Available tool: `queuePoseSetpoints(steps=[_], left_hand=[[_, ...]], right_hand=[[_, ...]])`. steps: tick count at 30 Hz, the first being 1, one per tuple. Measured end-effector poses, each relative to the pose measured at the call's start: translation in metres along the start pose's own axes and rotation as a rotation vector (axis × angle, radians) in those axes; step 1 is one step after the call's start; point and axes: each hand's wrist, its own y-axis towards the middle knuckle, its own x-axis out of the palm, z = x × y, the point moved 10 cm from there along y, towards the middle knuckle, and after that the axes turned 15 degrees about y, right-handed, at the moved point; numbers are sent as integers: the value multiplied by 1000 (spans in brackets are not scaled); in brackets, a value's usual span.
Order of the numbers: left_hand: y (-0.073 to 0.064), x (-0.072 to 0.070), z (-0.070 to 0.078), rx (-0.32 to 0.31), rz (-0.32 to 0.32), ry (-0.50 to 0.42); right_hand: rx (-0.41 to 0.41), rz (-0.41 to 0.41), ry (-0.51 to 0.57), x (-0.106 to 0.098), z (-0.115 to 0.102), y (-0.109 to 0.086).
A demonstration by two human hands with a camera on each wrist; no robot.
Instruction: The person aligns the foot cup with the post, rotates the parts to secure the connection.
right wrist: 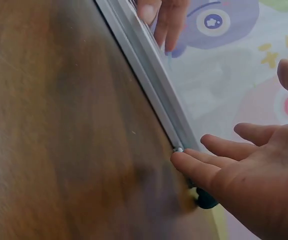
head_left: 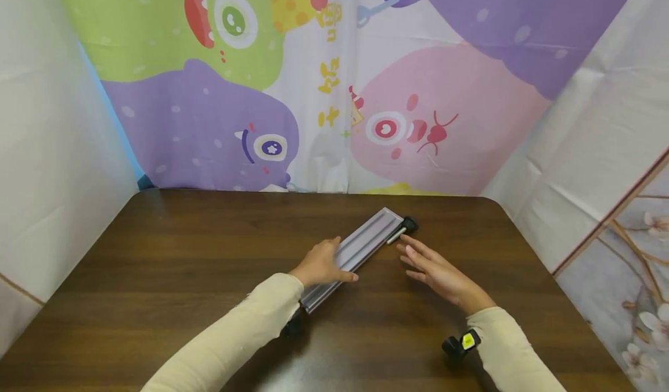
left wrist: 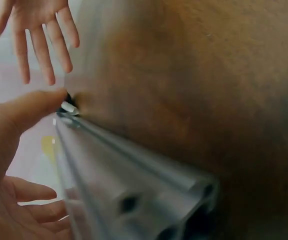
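Observation:
A long grooved aluminium profile (head_left: 368, 238) lies diagonally over the table, its far end toward the back right. Hollow openings show in its near end in the left wrist view. At the far end sit a black knob-like piece (head_left: 410, 225) and a short silver bar (head_left: 396, 235). My left hand (head_left: 321, 263) straddles the profile's middle, thumb stretched out straight on the near side and fingers along the far side. My right hand (head_left: 436, 273) is beside the far end, fingers spread and palm turned toward the profile, fingertips close to the silver bar.
The dark wooden table (head_left: 172, 247) reaches back to a cartoon-printed curtain (head_left: 324, 148). Pale cloth walls (head_left: 47, 148) stand at both sides. A black device with a yellow label (head_left: 467, 341) is worn at the right wrist.

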Motion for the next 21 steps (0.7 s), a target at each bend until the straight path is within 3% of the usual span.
queuePoseSetpoints(steps=[4,12,21], left_hand=[[4,8,-6,-34,47,55],[8,11,-11,-128,77,102],[7,10,-16,-184,126,77]], right_hand=[[15,11,52,1,8,3],[20,28,134,-2,15,4],[28,30,153,1,19,11]])
